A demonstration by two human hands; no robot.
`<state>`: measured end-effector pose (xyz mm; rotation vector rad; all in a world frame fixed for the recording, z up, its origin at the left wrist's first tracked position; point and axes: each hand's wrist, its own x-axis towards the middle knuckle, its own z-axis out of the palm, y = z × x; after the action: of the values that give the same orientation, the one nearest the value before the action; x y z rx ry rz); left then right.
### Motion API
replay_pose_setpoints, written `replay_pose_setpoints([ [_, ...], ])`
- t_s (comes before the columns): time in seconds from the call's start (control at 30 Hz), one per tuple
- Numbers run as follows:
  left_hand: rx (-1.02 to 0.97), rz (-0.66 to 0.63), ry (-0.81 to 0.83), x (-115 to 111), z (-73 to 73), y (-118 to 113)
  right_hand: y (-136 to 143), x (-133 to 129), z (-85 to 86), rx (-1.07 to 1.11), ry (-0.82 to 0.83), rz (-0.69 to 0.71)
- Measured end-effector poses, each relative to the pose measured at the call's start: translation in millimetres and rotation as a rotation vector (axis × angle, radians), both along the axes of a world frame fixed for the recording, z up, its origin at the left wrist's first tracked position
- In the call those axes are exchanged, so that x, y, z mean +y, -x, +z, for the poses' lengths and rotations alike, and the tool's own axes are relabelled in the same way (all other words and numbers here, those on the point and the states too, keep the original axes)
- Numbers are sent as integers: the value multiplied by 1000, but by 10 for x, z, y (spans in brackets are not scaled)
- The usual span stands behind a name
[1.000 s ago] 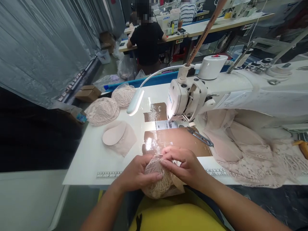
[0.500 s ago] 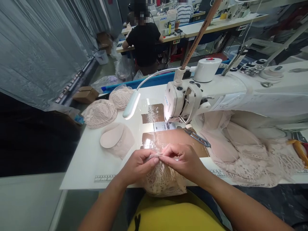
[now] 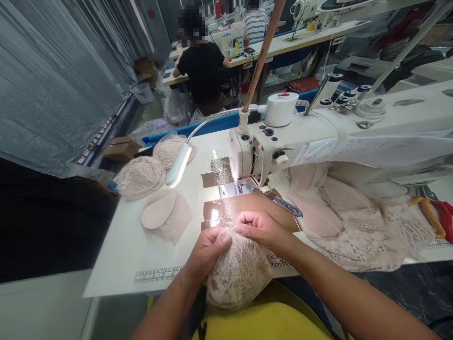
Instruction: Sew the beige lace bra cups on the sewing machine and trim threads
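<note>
Head camera: the beige lace cup (image 3: pixel 239 274) hangs from both hands at the front edge of the white sewing table (image 3: pixel 113 255), its lower part just above or against the yellow garment (image 3: pixel 260 323) on the person's lap; I cannot tell which. The left hand (image 3: pixel 208 248) pinches its top edge between thumb and curled fingers, and the right hand (image 3: pixel 264 230) pinches the same edge just beside, the fingertips close together. Half a second ago the edge was drawn out as a narrow fold between the two hands; now the lace shows as a broad rounded face below them.

Behind the hands, brown tape (image 3: pixel 247 208) covers part of the tabletop, with thread snips (image 3: pixel 285 204) lying at its right. Left of it lies a smooth cup pad (image 3: pixel 158 210) on sheer mesh (image 3: pixel 180 219), and farther back two piles of lace cups (image 3: pixel 139 178) sit near the lamp (image 3: pixel 179 167). The sewing machine (image 3: pixel 244 153) appears farther left than before, the view having swung right, and red cloth (image 3: pixel 444 219) now shows beyond the heaped beige lace garments (image 3: pixel 339 217).
</note>
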<state>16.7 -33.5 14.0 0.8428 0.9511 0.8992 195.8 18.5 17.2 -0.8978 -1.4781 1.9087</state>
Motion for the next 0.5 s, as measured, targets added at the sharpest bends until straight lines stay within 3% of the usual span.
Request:
replay_pose_setpoints([
  [0.1,-53,231,122,49,97,136,-106,49,-31,2,62,-60],
  [0.17,11,450,106,121,213,345,-232,81,-5,-22,85,-96],
  [0.23,172,686,-42,215,332,559,-371,111,37,-56,79,-134],
  [0.3,492,791,-296,331,404,672,-480,140,81,-99,33,-166],
  [0.37,856,668,-574,465,378,614,-531,174,121,-179,-60,-181],
  [0.4,1016,532,-694,536,322,518,-531,195,137,-242,-129,-181],
  [0.5,1245,131,-823,718,29,74,-458,275,157,-466,-395,-168],
])
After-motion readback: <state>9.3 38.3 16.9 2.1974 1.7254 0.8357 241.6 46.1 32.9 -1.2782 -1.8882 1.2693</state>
